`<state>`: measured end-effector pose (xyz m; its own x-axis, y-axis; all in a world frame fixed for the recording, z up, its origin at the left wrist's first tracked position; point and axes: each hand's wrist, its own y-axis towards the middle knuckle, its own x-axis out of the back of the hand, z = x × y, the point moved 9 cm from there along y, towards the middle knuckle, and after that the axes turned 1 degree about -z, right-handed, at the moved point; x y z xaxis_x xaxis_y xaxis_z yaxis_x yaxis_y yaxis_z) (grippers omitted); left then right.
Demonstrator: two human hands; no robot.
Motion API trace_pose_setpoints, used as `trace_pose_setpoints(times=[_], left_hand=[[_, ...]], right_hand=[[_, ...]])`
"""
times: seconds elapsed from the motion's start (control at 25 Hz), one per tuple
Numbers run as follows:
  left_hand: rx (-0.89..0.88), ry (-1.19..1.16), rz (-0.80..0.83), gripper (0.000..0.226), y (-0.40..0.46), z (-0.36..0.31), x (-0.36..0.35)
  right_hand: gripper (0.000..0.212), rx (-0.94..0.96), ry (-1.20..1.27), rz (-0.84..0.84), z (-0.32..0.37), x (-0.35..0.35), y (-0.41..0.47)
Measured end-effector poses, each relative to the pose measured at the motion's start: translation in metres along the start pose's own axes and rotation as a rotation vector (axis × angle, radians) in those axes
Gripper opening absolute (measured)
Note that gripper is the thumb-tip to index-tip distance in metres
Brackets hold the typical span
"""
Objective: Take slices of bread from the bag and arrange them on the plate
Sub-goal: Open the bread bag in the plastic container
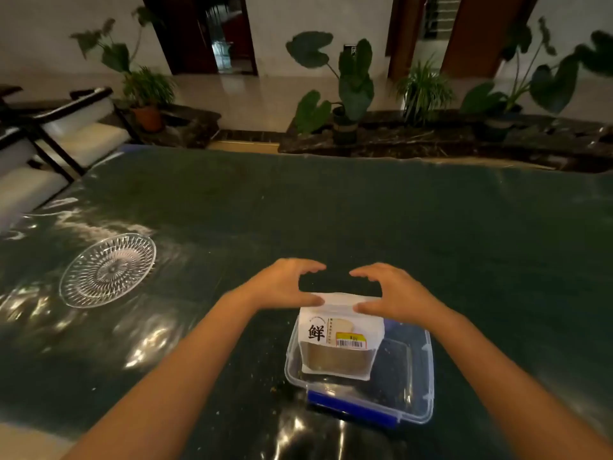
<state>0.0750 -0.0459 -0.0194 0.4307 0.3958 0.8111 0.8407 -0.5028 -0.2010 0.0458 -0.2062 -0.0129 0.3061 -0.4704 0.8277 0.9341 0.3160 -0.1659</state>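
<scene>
Both hands at the bag's top: left hand (285, 283) and right hand (394, 290) curled wide, thumbs touching the sealed white strip, fingers arched apart beyond it, each grip released and clamping nothing yet. Bag (341, 333) upright just below the grips, inside a clear tub (418, 380) with a blue clasp. Inside the bag, bread visible through the lower window; nothing else in the tub. Probably light and soft, film slick, slices easily crushed. Best pinched at the stiff top strip, pulled apart gently. Plate (107, 270) well left of the grips, bare, on the bench (331, 210).
</scene>
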Motion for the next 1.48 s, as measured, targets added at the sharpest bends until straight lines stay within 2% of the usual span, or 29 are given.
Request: trace_pose_setpoints(times=[0.16, 0.36, 0.48, 0.6, 0.72, 0.92, 1.08, 1.2, 1.36, 1.4, 1.48], left_hand=[[0.034, -0.092, 0.047, 0.063, -0.012, 0.004, -0.041], [0.069, -0.240, -0.163, 0.026, -0.012, 0.001, -0.038], [0.070, -0.294, -0.228, 0.027, -0.013, 0.002, -0.031], [0.055, -0.315, -0.222, 0.025, -0.014, 0.002, -0.026], [0.052, -0.335, -0.234, 0.017, -0.014, 0.002, -0.023], [0.065, -0.309, -0.254, 0.042, -0.018, 0.004, -0.018], [0.027, -0.329, -0.364, 0.019, -0.021, -0.002, -0.004], [0.025, -0.411, -0.361, 0.019, -0.020, -0.004, 0.001], [0.124, -0.476, -0.394, 0.015, -0.019, 0.006, 0.001], [0.151, -0.480, -0.415, 0.022, -0.021, 0.008, 0.000], [0.150, -0.363, -0.495, 0.061, -0.029, 0.005, 0.000]], right_hand=[[0.062, -0.078, 0.128, 0.011, -0.017, -0.024, -0.015], [0.042, -0.059, 0.218, -0.138, -0.017, -0.022, -0.016], [0.042, -0.047, 0.227, -0.201, -0.014, -0.014, -0.017], [0.045, -0.002, 0.105, -0.176, -0.010, -0.013, -0.018], [0.035, 0.036, 0.096, -0.216, -0.010, -0.009, -0.018], [0.012, -0.088, 0.448, -0.278, -0.023, 0.001, -0.015], [0.011, -0.100, 0.480, -0.282, -0.020, 0.002, -0.013], [0.020, -0.015, 0.372, -0.262, -0.009, 0.006, -0.010], [0.012, -0.001, 0.374, -0.263, -0.004, 0.010, -0.009], [0.010, -0.019, 0.402, -0.245, -0.005, 0.009, -0.008], [0.013, -0.078, 0.464, -0.215, -0.009, 0.007, -0.006]])
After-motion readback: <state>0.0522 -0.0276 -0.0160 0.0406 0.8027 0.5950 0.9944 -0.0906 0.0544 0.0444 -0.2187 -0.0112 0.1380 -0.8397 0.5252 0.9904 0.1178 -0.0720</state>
